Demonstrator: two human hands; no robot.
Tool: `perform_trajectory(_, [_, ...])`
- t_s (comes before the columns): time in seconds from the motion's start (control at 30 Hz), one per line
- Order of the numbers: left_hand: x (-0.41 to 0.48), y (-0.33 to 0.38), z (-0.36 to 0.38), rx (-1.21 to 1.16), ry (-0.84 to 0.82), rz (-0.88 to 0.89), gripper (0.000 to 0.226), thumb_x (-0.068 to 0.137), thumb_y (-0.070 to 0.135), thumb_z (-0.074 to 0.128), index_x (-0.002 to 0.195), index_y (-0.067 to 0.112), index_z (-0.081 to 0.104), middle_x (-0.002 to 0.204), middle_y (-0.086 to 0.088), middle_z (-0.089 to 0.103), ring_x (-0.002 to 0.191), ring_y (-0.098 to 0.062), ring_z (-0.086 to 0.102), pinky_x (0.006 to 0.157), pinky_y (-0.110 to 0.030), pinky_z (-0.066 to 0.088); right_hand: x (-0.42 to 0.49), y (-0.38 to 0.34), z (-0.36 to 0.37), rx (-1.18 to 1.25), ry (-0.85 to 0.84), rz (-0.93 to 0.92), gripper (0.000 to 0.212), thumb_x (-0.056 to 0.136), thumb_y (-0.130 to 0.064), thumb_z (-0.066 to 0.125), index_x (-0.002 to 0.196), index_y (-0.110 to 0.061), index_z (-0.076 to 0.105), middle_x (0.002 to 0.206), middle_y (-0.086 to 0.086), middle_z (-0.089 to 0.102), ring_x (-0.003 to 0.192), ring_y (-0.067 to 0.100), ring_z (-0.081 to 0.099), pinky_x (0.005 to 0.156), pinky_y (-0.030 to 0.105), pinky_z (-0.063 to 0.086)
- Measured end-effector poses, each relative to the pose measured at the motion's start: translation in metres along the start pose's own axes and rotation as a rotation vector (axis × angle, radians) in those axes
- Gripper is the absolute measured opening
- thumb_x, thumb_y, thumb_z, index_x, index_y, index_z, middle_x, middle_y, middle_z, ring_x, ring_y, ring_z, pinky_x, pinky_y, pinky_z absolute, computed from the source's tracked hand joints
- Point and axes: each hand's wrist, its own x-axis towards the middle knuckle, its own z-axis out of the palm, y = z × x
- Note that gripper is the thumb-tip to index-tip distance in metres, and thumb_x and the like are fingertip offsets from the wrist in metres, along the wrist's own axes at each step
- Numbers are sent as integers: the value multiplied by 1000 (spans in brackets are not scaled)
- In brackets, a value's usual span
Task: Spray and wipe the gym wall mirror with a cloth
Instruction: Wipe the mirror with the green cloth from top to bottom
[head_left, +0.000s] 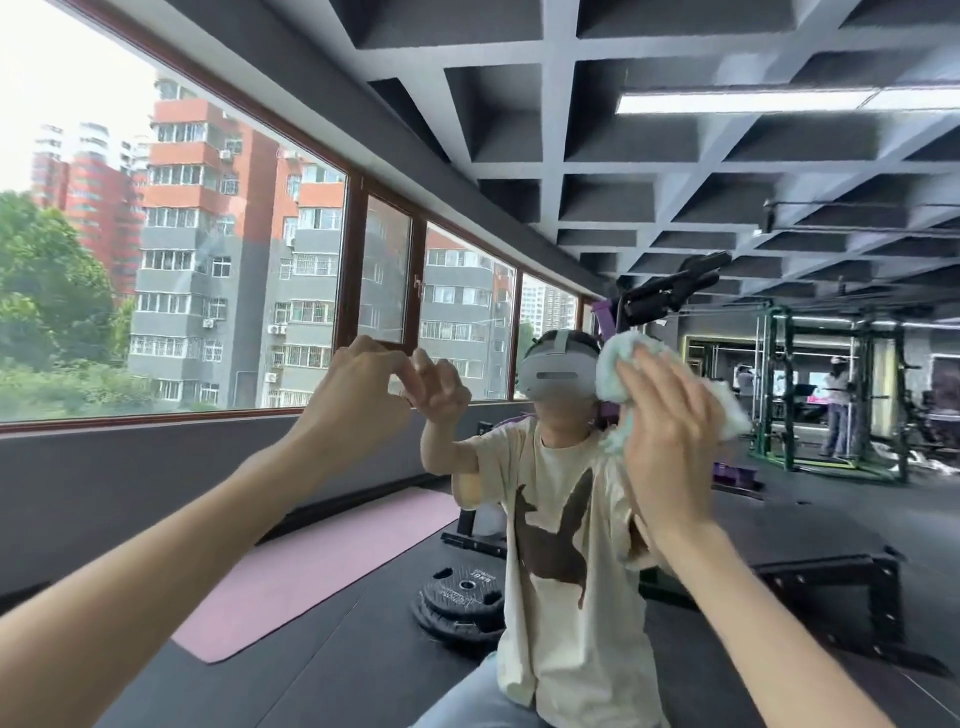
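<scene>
The gym wall mirror (545, 218) fills the view in front of me and shows my own reflection in a cream T-shirt. My right hand (670, 436) lies flat, fingers straight, and presses a pale fluffy cloth (618, 364) against the glass at head height. My left hand (358, 395) is raised to the left of it. Its bent fingertips touch the glass where they meet their reflection, and it holds nothing. No spray bottle is in view.
Reflected in the mirror are a long window on the left, a pink mat (311, 566) and black weight plates (462, 597) on the dark floor, a green power rack (826, 395) and a person standing far at the right.
</scene>
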Motion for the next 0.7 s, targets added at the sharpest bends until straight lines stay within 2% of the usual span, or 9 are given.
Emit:
perform_trajectory(0.03, [1,3,4,-10,-8,-3,30,76,-1,46,82,21,66,106,-3,46,106,-25,45,87,-33,37,-15,-8,5,-16,-9,-62,49,77,1,58,125,-7,59,130,8,59,124,22,43,108,36,29])
perform_trajectory(0.1, [2,10,9,-16,-22,13,30,76,2,45,79,24,64,102,-2,44,101,-22,43,84,-30,33,-43,-16,7,-44,-118,-352,53,75,3,59,126,-10,59,126,4,63,119,21,44,100,37,32])
perform_trajectory(0.17, [4,16,11,-50,-25,38,32,77,-1,44,76,26,61,103,0,43,98,-18,40,82,-29,30,-28,3,-2,-109,-184,-562,58,76,6,54,130,-15,56,125,1,63,117,19,47,97,36,33])
perform_trajectory(0.2, [4,19,12,-72,-21,55,33,77,-3,44,76,25,61,104,0,43,98,-17,40,82,-28,30,-9,16,-5,-134,-164,-539,61,75,8,53,131,-15,55,125,2,63,116,20,47,97,36,34])
perform_trajectory(0.33, [9,27,12,-116,27,90,32,77,-6,47,81,21,63,102,2,44,98,-16,42,81,-26,29,36,7,-7,-36,7,-55,51,79,-1,53,129,-12,56,124,7,62,111,24,47,93,41,43])
perform_trajectory(0.4, [11,33,11,-133,36,115,29,77,-2,49,91,19,64,102,2,47,95,-16,46,80,-25,31,10,-20,6,-15,-84,-106,59,75,0,64,132,-14,55,126,3,58,106,20,44,91,32,39])
perform_trajectory(0.5, [8,45,18,-207,-58,218,35,77,1,51,107,15,62,102,3,59,89,-14,56,77,-21,41,-23,-35,8,-14,-224,-309,55,82,-13,68,134,-17,53,131,-2,52,112,17,43,92,33,43])
perform_trajectory(0.6, [-1,61,37,-311,-224,264,48,77,-12,40,112,14,60,105,3,62,95,-8,60,77,-13,50,-21,-38,3,84,-298,-186,43,96,-21,52,138,-18,40,137,0,50,126,12,39,106,34,33])
perform_trajectory(0.7, [-4,77,59,-604,-223,172,47,80,-15,40,116,11,52,108,-1,58,101,-11,59,84,-23,53,-17,-37,1,391,-422,14,62,92,-14,59,145,-16,26,139,-1,44,130,7,39,113,34,31])
